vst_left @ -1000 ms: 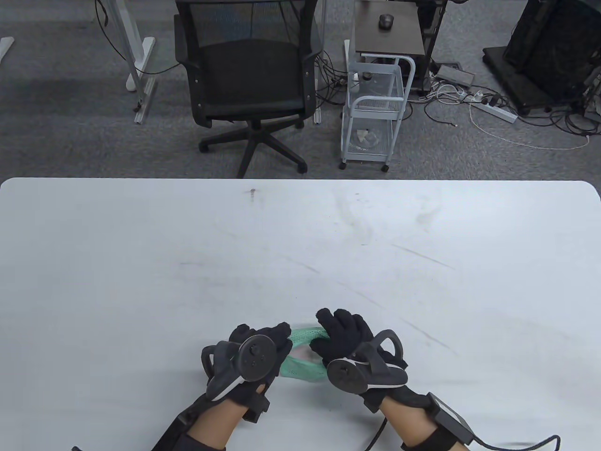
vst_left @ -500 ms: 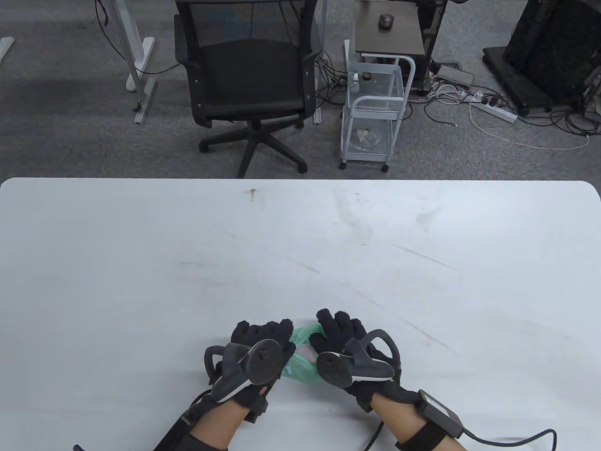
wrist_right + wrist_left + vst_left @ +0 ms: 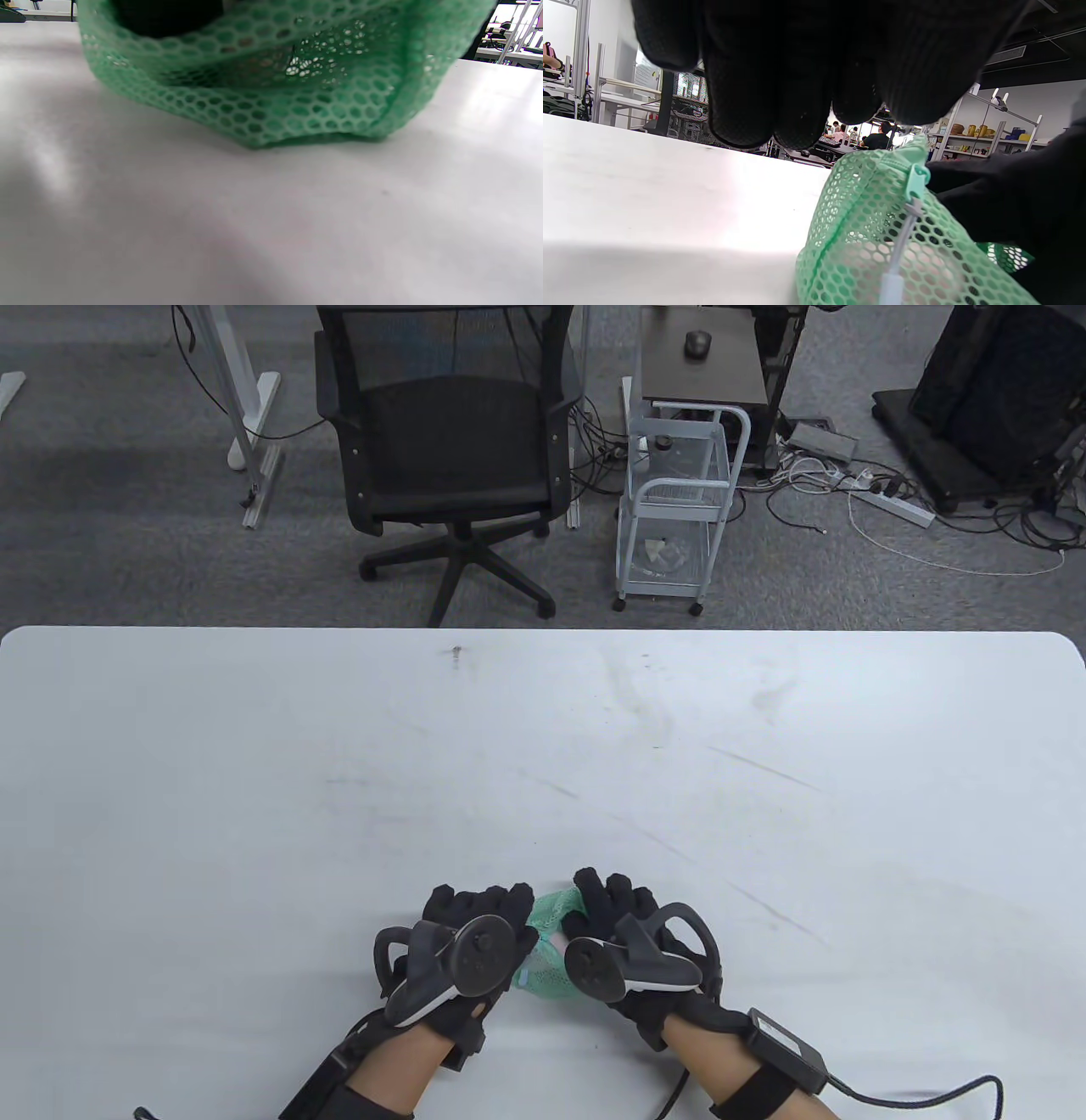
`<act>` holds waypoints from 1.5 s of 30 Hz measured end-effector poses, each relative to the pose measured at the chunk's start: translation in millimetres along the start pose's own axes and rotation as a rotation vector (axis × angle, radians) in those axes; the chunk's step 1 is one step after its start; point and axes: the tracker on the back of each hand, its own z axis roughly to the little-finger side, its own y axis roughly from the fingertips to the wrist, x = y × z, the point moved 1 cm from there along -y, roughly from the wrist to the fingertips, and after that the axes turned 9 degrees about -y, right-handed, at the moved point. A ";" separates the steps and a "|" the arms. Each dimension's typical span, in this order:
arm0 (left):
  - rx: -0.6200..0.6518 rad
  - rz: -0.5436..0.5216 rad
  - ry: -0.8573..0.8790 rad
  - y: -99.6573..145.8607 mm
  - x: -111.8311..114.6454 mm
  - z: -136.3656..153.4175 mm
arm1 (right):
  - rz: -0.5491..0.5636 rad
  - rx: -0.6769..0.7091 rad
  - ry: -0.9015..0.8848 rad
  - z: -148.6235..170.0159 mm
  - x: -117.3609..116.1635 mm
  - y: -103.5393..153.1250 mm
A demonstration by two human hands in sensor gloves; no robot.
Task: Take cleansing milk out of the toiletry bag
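Note:
A green mesh toiletry bag lies on the white table near its front edge, squeezed between my two hands. Something pale pink shows in its open top; in the left wrist view it shows through the mesh. My left hand holds the bag's left end, fingers curled over it. My right hand grips the bag's right side. A black fingertip shows through the mesh. The zipper pull hangs at the bag's top seam.
The table stretches wide to the left, right and far side of the bag. Beyond its far edge stand a black office chair and a white wire cart on grey carpet. A cable runs from my right wrist.
My hands have come closer together, the right one moving left. The bag is bunched up between them and less of its opening and the pink thing shows.

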 end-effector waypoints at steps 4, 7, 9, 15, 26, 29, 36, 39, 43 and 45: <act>-0.002 0.013 -0.007 -1.6 2.5 0.2 | 0.019 0.034 0.000 -1.6 0.0 0.5; -0.002 0.021 -0.017 -2.2 3.7 0.1 | 0.026 0.054 0.006 -3.5 1.3 1.3; -0.002 0.027 -0.021 -2.6 4.4 0.3 | 0.048 0.069 0.003 -4.8 3.9 2.5; -0.007 0.031 -0.007 -3.7 4.0 5.2 | 0.103 0.101 0.024 -9.7 10.8 7.0; 0.013 0.034 0.036 -3.2 3.1 4.9 | 0.192 0.138 0.072 -16.3 20.1 13.2; 0.006 0.032 0.023 -3.1 2.8 4.7 | 0.204 0.148 0.081 -17.4 22.8 14.9; -0.030 0.021 0.024 -4.8 1.8 13.0 | 0.243 0.168 0.125 -21.5 32.6 21.1; -0.044 0.016 0.023 -5.1 1.4 16.0 | 0.261 0.171 0.131 -22.6 38.0 24.8; -0.063 0.009 0.019 -5.1 0.8 20.3 | 0.309 0.176 0.131 -22.1 47.7 31.6; -0.073 0.013 0.025 -4.7 0.8 22.0 | 0.325 0.170 0.126 -20.7 51.6 34.9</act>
